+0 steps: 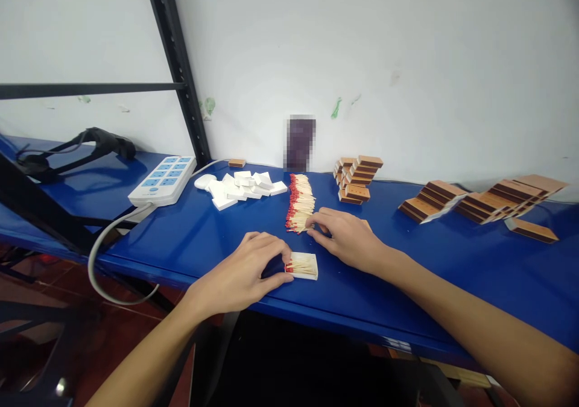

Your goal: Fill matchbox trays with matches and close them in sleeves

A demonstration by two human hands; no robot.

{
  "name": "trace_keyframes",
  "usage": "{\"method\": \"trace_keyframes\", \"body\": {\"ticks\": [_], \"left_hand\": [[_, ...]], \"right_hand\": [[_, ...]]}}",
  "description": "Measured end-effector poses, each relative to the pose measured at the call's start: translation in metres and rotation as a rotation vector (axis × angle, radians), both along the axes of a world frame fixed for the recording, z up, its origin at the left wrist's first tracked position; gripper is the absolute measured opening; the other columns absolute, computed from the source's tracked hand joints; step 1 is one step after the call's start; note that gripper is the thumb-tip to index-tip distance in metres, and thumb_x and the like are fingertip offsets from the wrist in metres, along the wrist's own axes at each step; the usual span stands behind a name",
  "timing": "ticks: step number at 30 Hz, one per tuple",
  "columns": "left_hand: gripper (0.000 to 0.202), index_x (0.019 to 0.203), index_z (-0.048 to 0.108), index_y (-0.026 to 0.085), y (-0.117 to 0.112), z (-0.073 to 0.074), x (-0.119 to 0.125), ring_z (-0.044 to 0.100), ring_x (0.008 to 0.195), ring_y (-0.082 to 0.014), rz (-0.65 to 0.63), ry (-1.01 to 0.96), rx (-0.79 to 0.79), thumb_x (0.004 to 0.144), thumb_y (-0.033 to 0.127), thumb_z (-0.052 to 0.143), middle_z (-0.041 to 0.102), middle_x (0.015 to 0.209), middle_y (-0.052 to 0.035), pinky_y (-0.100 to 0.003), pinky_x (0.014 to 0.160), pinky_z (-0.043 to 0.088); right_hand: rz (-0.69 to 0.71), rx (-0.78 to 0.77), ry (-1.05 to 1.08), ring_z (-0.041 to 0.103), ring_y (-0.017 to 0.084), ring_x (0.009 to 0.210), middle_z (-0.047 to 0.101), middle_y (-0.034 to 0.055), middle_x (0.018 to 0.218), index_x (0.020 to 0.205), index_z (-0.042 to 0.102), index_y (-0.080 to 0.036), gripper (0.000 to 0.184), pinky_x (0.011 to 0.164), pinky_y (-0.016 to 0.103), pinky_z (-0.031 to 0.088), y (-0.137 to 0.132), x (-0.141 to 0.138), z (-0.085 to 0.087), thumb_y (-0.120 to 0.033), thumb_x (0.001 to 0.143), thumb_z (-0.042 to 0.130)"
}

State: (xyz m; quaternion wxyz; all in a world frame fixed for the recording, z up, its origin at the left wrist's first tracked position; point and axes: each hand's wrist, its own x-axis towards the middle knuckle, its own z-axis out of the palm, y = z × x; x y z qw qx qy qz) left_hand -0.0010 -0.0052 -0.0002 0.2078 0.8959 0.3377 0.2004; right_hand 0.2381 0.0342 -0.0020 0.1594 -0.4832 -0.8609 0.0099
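My left hand [246, 271] holds the left end of a small white matchbox tray [313, 277] between thumb and fingers. Red-tipped matches [302, 267] lie inside the tray, their heads toward that hand. Just beyond it stretches a long pile of loose matches [301, 202], red heads on the left and pale sticks on the right. My right hand [346, 235] reaches the near right end of this pile, with thumb and fingers pinched at the match sticks. How many matches are between the fingertips is too small to tell.
White trays [246, 187] lie heaped at back left, near a power strip [163, 181] with its cable. Brown matchbox sleeves stand stacked [357, 181] right of the matches; more sleeves [432, 201] lean farther right. A black shelf post [181, 69] rises at left. The blue table's front edge [325, 313] is close.
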Motion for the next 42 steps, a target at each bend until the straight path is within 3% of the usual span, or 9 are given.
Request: {"method": "trace_keyframes", "body": {"ticks": [4, 12, 19, 26, 31, 35, 42], "left_hand": [[0.012, 0.099, 0.054, 0.025, 0.0, 0.0, 0.0, 0.05, 0.112, -0.0217, 0.022, 0.006, -0.014, 0.093, 0.033, 0.059, 0.06, 0.111, -0.0015, -0.035, 0.097, 0.039], [0.02, 0.081, 0.045, 0.021, 0.001, 0.001, 0.001, 0.053, 0.102, -0.0184, -0.041, 0.017, 0.068, 0.094, 0.029, 0.057, 0.062, 0.106, -0.0001, -0.035, 0.096, 0.034], [0.006, 0.095, 0.053, 0.022, 0.0, 0.002, 0.002, 0.055, 0.1, -0.0191, -0.036, 0.031, 0.093, 0.095, 0.028, 0.054, 0.063, 0.103, -0.0002, -0.036, 0.096, 0.033], [0.014, 0.103, 0.053, 0.023, 0.0, 0.0, 0.0, 0.053, 0.102, -0.0198, 0.021, 0.028, 0.064, 0.093, 0.031, 0.058, 0.062, 0.107, 0.0, -0.037, 0.097, 0.033], [0.018, 0.105, 0.053, 0.024, 0.001, 0.0, 0.0, 0.054, 0.104, -0.0195, 0.032, 0.021, 0.077, 0.091, 0.032, 0.061, 0.062, 0.108, 0.001, -0.036, 0.097, 0.034], [0.007, 0.099, 0.055, 0.023, 0.001, 0.002, 0.001, 0.054, 0.103, -0.0182, -0.032, 0.032, 0.094, 0.093, 0.027, 0.058, 0.063, 0.106, 0.0018, -0.036, 0.099, 0.032], [0.008, 0.102, 0.058, 0.024, 0.001, 0.003, 0.001, 0.053, 0.105, -0.0186, -0.05, 0.044, 0.096, 0.094, 0.026, 0.057, 0.063, 0.109, 0.0014, -0.036, 0.098, 0.033]], "right_hand": [[0.027, 0.009, 0.017, 0.054, 0.014, 0.071, 0.061, 0.0024, 0.088, 0.096, 0.062, -0.02, 0.018, 0.062, 0.026, 0.034, 0.005, 0.0, -0.004, -0.025, 0.096, 0.045], [0.091, 0.014, 0.019, 0.055, 0.018, 0.081, 0.06, 0.0053, 0.092, 0.095, 0.053, -0.019, 0.016, 0.071, 0.029, 0.039, 0.015, -0.005, -0.009, -0.022, 0.099, 0.038], [0.176, -0.088, 0.162, 0.05, 0.013, 0.069, 0.057, 0.0005, 0.083, 0.087, 0.047, -0.021, 0.009, 0.062, 0.027, 0.037, -0.016, -0.005, 0.009, -0.023, 0.094, 0.043], [0.305, -0.214, 0.161, 0.049, 0.012, 0.066, 0.059, -0.0008, 0.077, 0.084, 0.055, -0.019, 0.004, 0.061, 0.026, 0.036, -0.03, -0.011, 0.008, -0.021, 0.087, 0.052], [0.342, -0.141, 0.104, 0.053, 0.014, 0.07, 0.062, 0.0027, 0.083, 0.088, 0.061, -0.018, 0.015, 0.063, 0.027, 0.036, -0.029, -0.01, 0.008, -0.024, 0.092, 0.048], [0.395, -0.041, 0.048, 0.05, 0.013, 0.064, 0.06, 0.0018, 0.077, 0.088, 0.066, -0.017, 0.02, 0.062, 0.028, 0.034, -0.033, -0.011, 0.01, -0.026, 0.093, 0.049], [0.444, -0.076, 0.096, 0.051, 0.012, 0.068, 0.061, 0.0011, 0.079, 0.094, 0.066, -0.018, 0.019, 0.065, 0.027, 0.036, -0.032, -0.009, 0.01, -0.026, 0.093, 0.049]]}}
